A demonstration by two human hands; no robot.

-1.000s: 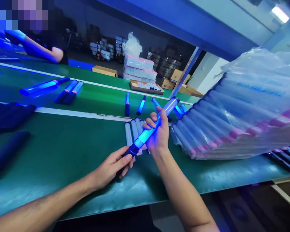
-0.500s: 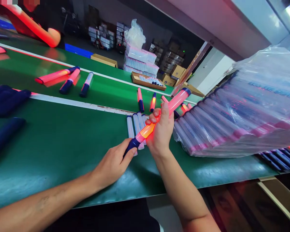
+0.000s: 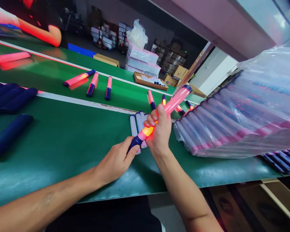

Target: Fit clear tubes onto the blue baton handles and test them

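A light stick with a dark blue handle glows red and slants up to the right above the green bench. My right hand is wrapped round its middle. My left hand pinches the dark blue handle end between thumb and fingers. Right under my hands lie several unlit clear tubes side by side on the bench.
A big plastic bag of packed sticks lies at the right. Lit sticks ride the conveyor belt behind. Dark blue handles lie at the left. Another person's arm works at the far left. Cartons and wrapped stacks stand behind.
The stick's light went from blue to red. The sticks on the belt have travelled to the right. My hands keep hold of the stick, raised slightly.
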